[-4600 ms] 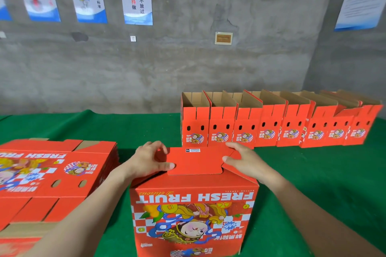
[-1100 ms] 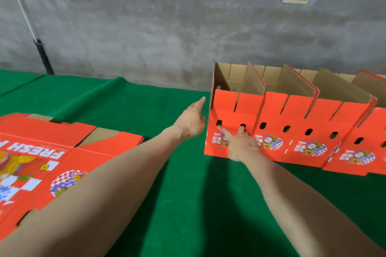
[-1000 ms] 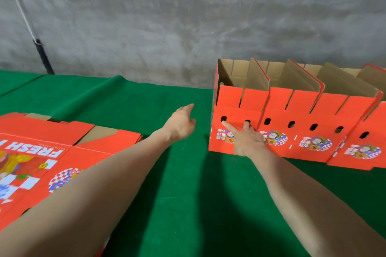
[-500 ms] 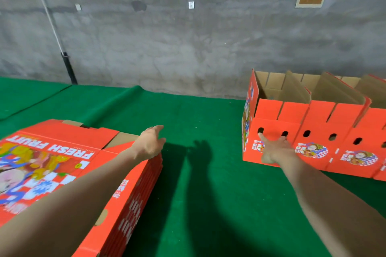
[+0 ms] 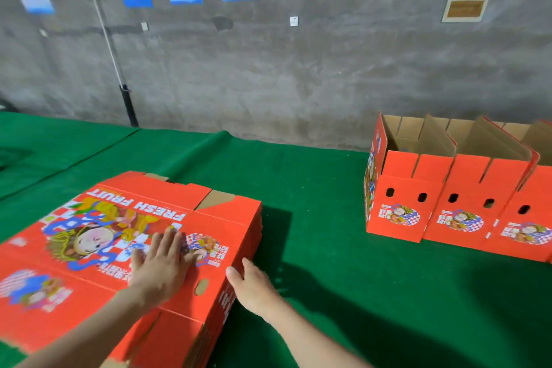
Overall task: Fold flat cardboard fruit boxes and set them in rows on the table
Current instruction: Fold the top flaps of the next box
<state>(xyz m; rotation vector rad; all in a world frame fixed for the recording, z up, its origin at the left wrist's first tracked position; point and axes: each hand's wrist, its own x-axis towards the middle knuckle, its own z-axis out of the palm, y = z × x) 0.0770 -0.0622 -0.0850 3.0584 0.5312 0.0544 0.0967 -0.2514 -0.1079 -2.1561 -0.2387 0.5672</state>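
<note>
The left grip (image 5: 161, 266) lies flat on top of the stack (image 5: 98, 218) of flat boxes, fingers straight and spread. It is likely pinning the pile so that it does not slide. The right grip (image 5: 252, 287) sits at the stack's right edge with its thumb on the top rim. Its fingers are uncurled and clamped on nothing, probably ready to peel off one flat box for folding. The stack rests on the green worktop (image 5: 328, 293), left of centre. Well apart to the right, folded boxes (image 5: 397, 203) stand in a row, touching, open tops up. Three show, the last cut by the frame. There is one stack, its layers too thin to count.
</note>
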